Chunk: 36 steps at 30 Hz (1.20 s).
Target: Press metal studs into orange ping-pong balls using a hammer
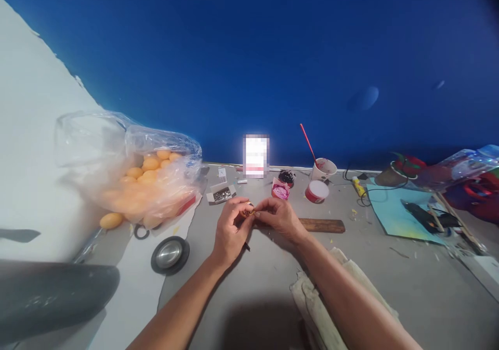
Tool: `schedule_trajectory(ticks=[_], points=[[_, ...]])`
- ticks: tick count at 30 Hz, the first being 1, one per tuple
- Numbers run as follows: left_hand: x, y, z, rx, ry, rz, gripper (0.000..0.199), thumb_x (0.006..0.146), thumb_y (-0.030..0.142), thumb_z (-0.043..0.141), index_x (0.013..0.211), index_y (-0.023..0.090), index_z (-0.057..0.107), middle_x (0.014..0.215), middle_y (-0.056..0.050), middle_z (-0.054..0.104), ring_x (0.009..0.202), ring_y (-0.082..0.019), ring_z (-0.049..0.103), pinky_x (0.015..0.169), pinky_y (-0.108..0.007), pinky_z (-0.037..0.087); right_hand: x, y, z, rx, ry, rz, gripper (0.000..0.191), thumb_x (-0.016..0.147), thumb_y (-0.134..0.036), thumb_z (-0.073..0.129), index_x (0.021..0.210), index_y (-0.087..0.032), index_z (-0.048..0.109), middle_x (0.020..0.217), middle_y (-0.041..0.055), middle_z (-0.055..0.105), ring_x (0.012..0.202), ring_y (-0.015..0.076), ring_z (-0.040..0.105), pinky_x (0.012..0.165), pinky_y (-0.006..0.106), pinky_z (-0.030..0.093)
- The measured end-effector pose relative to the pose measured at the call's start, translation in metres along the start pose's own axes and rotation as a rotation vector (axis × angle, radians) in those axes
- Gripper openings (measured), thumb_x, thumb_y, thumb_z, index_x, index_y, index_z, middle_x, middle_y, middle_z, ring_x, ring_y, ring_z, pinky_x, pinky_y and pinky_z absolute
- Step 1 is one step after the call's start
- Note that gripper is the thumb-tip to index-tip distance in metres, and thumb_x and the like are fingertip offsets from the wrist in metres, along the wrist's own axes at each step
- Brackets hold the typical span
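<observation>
My left hand (pixel 229 237) is closed around a small rounded golden-brown object (pixel 248 212) with dark markings. Fingers cover much of it, so its kind cannot be made out. At its right edge, the thumb and fingertips of my right hand (pixel 283 221) are pinched together; whatever lies between them is too small to name. Under and beyond the right hand lies a flat brown wooden strip (pixel 322 225). An open small box of shiny metal pieces (pixel 222 194) is just beyond the left hand. A dark slim thing (pixel 246 246) pokes out below the hands.
To the left, a clear plastic bag (pixel 163 137) holds several orange egg-shaped balls, near a round metal-and-black lid (pixel 170 255). Pink paint pot (pixel 280 190), red-and-white tub (pixel 317 191) and cup with red stick (pixel 324 170) stand behind. A cloth (pixel 317 308) lies under my right forearm.
</observation>
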<state>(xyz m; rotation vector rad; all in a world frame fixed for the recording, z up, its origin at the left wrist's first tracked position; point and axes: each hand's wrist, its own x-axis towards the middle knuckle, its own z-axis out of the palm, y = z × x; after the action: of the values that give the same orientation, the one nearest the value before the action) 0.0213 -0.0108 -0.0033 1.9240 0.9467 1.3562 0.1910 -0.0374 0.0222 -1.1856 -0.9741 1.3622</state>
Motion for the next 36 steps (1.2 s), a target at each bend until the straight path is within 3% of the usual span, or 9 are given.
schedule_trajectory(ticks=[7,18,23,27,32,36], points=[[0.0,0.004,0.003,-0.113,0.022,-0.162,0.018,0.088,0.026,0.075,0.105,0.022,0.069,0.111,-0.007,0.068,0.097,-0.017,0.069,0.08,-0.026,0.059,0.001,0.006,0.0,0.078,-0.007,0.01,0.032,0.067,-0.04,0.09,0.085,-0.016,0.077,0.079,0.0053,0.078,0.068,0.0158,0.07,0.068,0.029,0.057],[0.002,0.009,0.001,-0.071,0.052,-0.127,0.018,0.086,0.02,0.072,0.104,0.022,0.071,0.11,-0.007,0.071,0.099,-0.019,0.07,0.079,-0.027,0.06,0.005,0.011,-0.006,-0.04,-0.081,-0.034,0.031,0.074,-0.043,0.087,0.084,-0.016,0.074,0.079,0.0038,0.075,0.069,0.0148,0.067,0.067,0.029,0.055],[-0.001,0.007,0.002,-0.089,0.036,-0.156,0.026,0.088,0.02,0.069,0.114,0.022,0.072,0.122,-0.01,0.073,0.113,-0.022,0.071,0.089,-0.031,0.061,0.005,0.006,-0.005,-0.081,-0.118,-0.063,0.025,0.076,-0.038,0.082,0.08,-0.017,0.069,0.071,-0.0002,0.07,0.062,0.0118,0.06,0.061,0.026,0.05],[-0.004,0.004,0.005,-0.147,0.042,-0.255,0.043,0.087,0.024,0.073,0.129,0.023,0.066,0.118,-0.01,0.073,0.103,-0.021,0.074,0.085,-0.03,0.063,0.005,0.0,-0.009,-0.064,-0.108,-0.024,0.033,0.075,-0.044,0.084,0.082,-0.017,0.067,0.065,-0.0021,0.065,0.057,0.0097,0.055,0.056,0.023,0.044],[-0.004,0.0,0.006,-0.065,0.047,-0.14,0.033,0.083,0.026,0.08,0.116,0.024,0.073,0.11,-0.007,0.068,0.091,-0.019,0.072,0.075,-0.028,0.062,0.008,0.003,-0.016,0.006,-0.154,0.006,0.044,0.072,-0.054,0.088,0.084,-0.018,0.065,0.061,-0.0039,0.06,0.055,0.0095,0.052,0.055,0.023,0.042],[-0.004,0.002,0.006,-0.02,0.027,-0.047,0.034,0.086,0.02,0.074,0.12,0.024,0.073,0.116,-0.008,0.069,0.103,-0.021,0.071,0.084,-0.031,0.062,0.011,0.006,-0.021,0.059,-0.176,0.008,0.046,0.072,-0.054,0.089,0.085,-0.018,0.064,0.063,-0.0045,0.059,0.054,0.0084,0.05,0.052,0.021,0.038]])
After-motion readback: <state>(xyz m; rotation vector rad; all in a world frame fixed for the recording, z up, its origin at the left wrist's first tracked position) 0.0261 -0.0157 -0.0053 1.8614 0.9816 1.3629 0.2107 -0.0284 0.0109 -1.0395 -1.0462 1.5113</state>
